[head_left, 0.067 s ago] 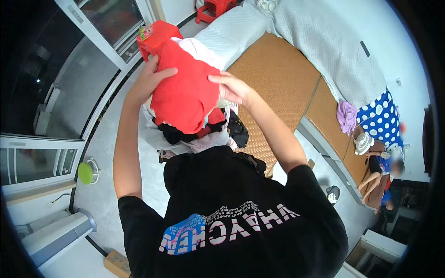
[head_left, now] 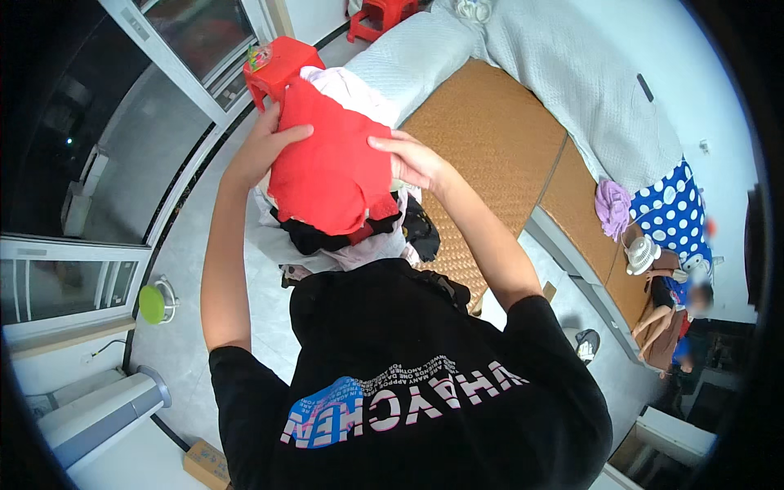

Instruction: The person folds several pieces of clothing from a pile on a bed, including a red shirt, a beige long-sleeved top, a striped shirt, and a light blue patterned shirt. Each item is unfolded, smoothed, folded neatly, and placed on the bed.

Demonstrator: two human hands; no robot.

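A piece of red clothing [head_left: 331, 163] is stretched between my two hands, bunched and slightly folded, its exact kind not plain. My left hand [head_left: 265, 151] grips its left edge, thumb on top and the other fingers partly hidden. On the opposite edge, my right hand [head_left: 415, 162] pinches the cloth with the thumb above and the fingers underneath. Below lies a heap of clothes, with a black garment [head_left: 314, 237] and a pale pink one [head_left: 371, 251] showing. A whitish garment [head_left: 355, 91] lies just beyond the red cloth.
A red stool [head_left: 282, 65] with a small colourful packet stands at the far left. Sofa seats with woven brown mats [head_left: 490, 139] and a pale quilted cover [head_left: 563, 73] run along the right. A person [head_left: 665, 302] sits farther right, near a white fan [head_left: 641, 255]. A green-topped stool [head_left: 153, 304] is left.
The red clothing has shifted very slightly to the right, and its lower folds have changed a little. Both hands keep their hold.
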